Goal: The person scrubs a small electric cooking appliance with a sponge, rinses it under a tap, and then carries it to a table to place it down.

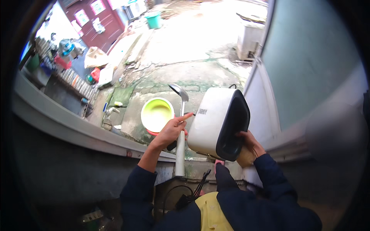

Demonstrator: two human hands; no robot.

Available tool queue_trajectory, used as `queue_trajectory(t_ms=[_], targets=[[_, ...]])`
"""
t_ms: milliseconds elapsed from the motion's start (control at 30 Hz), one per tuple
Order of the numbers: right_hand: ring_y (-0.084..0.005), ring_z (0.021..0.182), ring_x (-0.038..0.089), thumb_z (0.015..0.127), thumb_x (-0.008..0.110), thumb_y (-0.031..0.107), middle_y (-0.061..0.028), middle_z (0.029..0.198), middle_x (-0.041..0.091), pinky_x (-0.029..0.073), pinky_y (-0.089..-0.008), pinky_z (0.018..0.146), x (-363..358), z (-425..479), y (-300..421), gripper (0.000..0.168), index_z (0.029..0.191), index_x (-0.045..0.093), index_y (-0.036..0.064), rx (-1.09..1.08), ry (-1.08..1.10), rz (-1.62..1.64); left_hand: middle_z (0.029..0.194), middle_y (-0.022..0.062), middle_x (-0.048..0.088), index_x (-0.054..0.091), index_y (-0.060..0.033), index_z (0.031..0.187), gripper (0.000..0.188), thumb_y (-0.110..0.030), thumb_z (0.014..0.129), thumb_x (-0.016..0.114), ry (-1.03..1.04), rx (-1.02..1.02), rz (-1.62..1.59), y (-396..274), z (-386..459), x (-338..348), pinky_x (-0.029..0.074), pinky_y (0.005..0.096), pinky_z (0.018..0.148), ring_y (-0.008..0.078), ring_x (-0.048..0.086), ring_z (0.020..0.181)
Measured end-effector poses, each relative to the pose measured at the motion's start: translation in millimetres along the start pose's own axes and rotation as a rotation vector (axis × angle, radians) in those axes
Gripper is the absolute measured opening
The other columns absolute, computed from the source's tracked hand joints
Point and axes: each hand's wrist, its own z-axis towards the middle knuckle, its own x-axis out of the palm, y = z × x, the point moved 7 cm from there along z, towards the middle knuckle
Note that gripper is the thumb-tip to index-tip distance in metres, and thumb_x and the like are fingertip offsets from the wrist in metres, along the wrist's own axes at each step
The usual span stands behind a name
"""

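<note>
My left hand (pixel 170 131) is closed around the handle of a metal ladle (pixel 180 93), its bowl pointing away from me and the index finger stretched out. A black handle end (pixel 171 145) shows below that palm; what it belongs to is hidden. Touching or just under the hand is a pale tube (pixel 180 156); I cannot tell whether it is held. My right hand (pixel 250 143) grips the dark inner rim of a white housing (pixel 211 118) with a black hollow side, tilted before me. Something tan (pixel 245 156) lies under the right wrist, partly hidden.
A lime-green basin (pixel 157 114) stands on the concrete beyond the left hand. Left of it is a tap (pixel 109 112). A raised sill (pixel 115 147) crosses in front; a pale door panel (pixel 306 66) rises at right. Black cables (pixel 199 184) hang near my legs.
</note>
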Motion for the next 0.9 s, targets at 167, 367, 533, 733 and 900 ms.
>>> queue_trajectory(t_ms=[167, 367, 533, 733, 900], targets=[[-0.0203, 0.074, 0.061, 0.070, 0.057, 0.007, -0.0103, 0.085, 0.061, 0.052, -0.0319, 0.072, -4, 102, 61, 0.029, 0.096, 0.056, -0.005, 0.009, 0.083, -0.144, 0.090, 0.0063, 0.044, 0.052, -0.0081, 0.126, 0.036, -0.009, 0.090, 0.048, -0.123, 0.073, 0.345, 0, 64, -41, 0.042, 0.0261, 0.077, 0.0161, 0.048, 0.081], [-0.0150, 0.068, 0.058, 0.070, 0.059, 0.007, -0.0057, 0.075, 0.060, 0.048, -0.0274, 0.065, 4, 194, 137, 0.017, 0.084, 0.060, -0.002, -0.032, 0.110, -0.360, 0.093, 0.0082, 0.038, 0.058, -0.0075, 0.119, 0.034, -0.017, 0.087, 0.050, -0.297, -0.070, 0.141, -6, 117, -75, 0.040, 0.0252, 0.076, 0.0144, 0.044, 0.085], [-0.0155, 0.064, 0.058, 0.073, 0.057, 0.007, -0.0070, 0.070, 0.061, 0.047, -0.0287, 0.060, 49, 254, 213, 0.013, 0.077, 0.062, -0.003, -0.012, 0.146, -0.599, 0.079, 0.0044, 0.046, 0.061, -0.0002, 0.110, 0.063, -0.057, 0.085, 0.048, -0.319, -0.205, -0.212, 14, 153, -116, 0.041, 0.0248, 0.067, 0.0119, 0.045, 0.072], [-0.0305, 0.080, 0.064, 0.066, 0.063, 0.034, -0.0214, 0.082, 0.065, 0.048, -0.0351, 0.071, 129, 337, 274, 0.039, 0.081, 0.068, -0.001, -0.053, 0.029, -1.534, 0.093, 0.0034, 0.058, 0.056, -0.0008, 0.110, 0.077, -0.070, 0.078, 0.046, -0.454, -0.116, -0.361, 60, 197, -147, 0.041, 0.0246, 0.080, 0.0099, 0.051, 0.089], [-0.0327, 0.075, 0.063, 0.065, 0.065, 0.032, -0.0228, 0.077, 0.064, 0.048, -0.0363, 0.070, 213, 375, 294, 0.038, 0.078, 0.067, -0.004, -0.096, 0.073, -1.746, 0.115, 0.0175, 0.054, 0.045, 0.0088, 0.124, 0.093, -0.068, 0.073, 0.058, -0.352, -0.201, -0.518, 70, 223, -187, 0.042, 0.0290, 0.085, 0.0205, 0.051, 0.103]])
